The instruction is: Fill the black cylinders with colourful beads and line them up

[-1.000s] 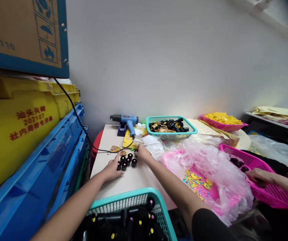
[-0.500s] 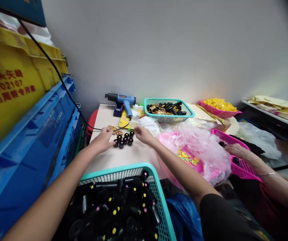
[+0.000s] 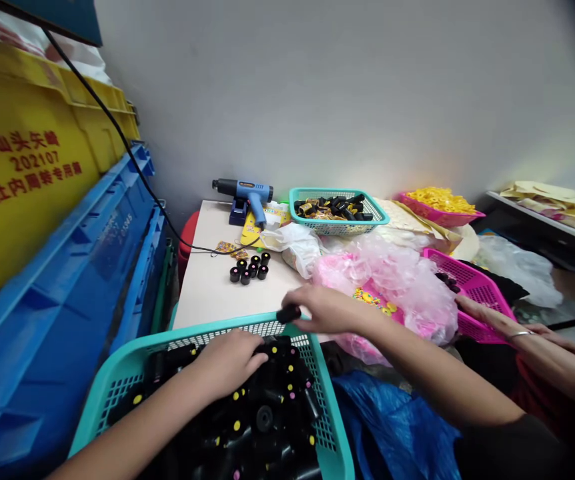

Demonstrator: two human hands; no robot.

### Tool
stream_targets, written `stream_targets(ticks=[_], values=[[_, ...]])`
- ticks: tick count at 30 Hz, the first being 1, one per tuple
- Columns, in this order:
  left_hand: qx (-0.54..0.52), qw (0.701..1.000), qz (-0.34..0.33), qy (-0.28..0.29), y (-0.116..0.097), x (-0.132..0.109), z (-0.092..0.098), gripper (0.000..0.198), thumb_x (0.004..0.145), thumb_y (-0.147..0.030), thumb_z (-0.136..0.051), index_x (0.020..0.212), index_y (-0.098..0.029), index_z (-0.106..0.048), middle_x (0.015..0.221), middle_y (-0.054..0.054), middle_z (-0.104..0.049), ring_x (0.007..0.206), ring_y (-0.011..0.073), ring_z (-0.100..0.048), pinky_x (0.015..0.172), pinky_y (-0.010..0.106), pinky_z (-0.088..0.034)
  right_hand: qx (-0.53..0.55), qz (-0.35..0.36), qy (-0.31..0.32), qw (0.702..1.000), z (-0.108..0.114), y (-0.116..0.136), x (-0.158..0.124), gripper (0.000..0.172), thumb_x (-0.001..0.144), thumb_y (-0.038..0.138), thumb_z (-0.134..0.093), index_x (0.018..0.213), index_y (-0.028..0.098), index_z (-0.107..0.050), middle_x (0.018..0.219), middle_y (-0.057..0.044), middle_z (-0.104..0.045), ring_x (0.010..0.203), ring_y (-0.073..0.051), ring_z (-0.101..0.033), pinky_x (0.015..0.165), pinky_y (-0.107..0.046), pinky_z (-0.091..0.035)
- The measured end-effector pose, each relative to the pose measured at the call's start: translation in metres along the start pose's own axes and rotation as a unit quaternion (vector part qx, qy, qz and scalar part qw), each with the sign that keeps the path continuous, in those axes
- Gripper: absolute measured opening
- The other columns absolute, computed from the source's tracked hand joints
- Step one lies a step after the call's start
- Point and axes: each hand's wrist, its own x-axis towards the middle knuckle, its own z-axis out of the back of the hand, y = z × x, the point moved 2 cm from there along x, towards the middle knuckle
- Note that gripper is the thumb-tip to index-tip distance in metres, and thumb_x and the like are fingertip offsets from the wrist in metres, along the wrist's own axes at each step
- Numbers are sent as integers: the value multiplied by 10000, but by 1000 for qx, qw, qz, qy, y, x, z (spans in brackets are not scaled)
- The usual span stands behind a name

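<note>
My left hand (image 3: 230, 363) is low over the near turquoise basket (image 3: 335, 427), among the heaped black cylinders (image 3: 264, 419). Its thumb stands apart from the fingers, and some fingertips are hidden. At the basket's far right corner, my right hand (image 3: 317, 308) grips one black cylinder (image 3: 288, 313), held sideways between thumb and fingers just above the rim. Many pieces in the basket show yellow or pink dots on their ends. Beyond the rim, a small cluster of black cylinders (image 3: 253, 269) stands upright on the white table (image 3: 207, 280).
A blue heat gun (image 3: 255, 195) rests at the table's back, its black cable (image 3: 132, 170) crossing leftward. Another turquoise basket (image 3: 340, 228) stands behind. Plastic bags (image 3: 387, 267) lie right, beside a co-worker's hand (image 3: 482, 312) at a pink basket (image 3: 502, 293). Stacked crates (image 3: 72, 267) border the left.
Both hands have drawn back from the upright cylinders on the table towards the near basket. My left hand is now over its contents; my right hand now holds a black cylinder.
</note>
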Motion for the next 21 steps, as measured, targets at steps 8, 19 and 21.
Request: stream_targets(ticks=[8,19,21], values=[[1,999,-39,-15,-40,40,-18,429,835,-316,-582,1238,-171,-577,1152,147,-676,1070,352,-628,887,465,-504,71,-289,-10,955,-19,-62,83,248,909,307,-606,1093,141,-626,1075,-84,-658,924,-205,-643,793,-361,-534],[-389,917,55,-64,39,16,69,464,745,-485,-595,1134,-236,-651,1252,54,-627,1120,251,-606,974,359,-486,108,-196,-83,971,-10,-28,29,213,919,309,-538,1011,174,-675,876,-32,-706,770,-147,-630,664,-241,-427],[-379,918,101,-59,56,22,75,543,689,-519,-653,1157,-244,-626,1255,50,-633,1151,250,-594,955,332,-497,64,-129,12,989,-19,-2,6,218,892,334,-567,951,182,-712,815,-49,-722,725,-168,-641,631,-256,-406]])
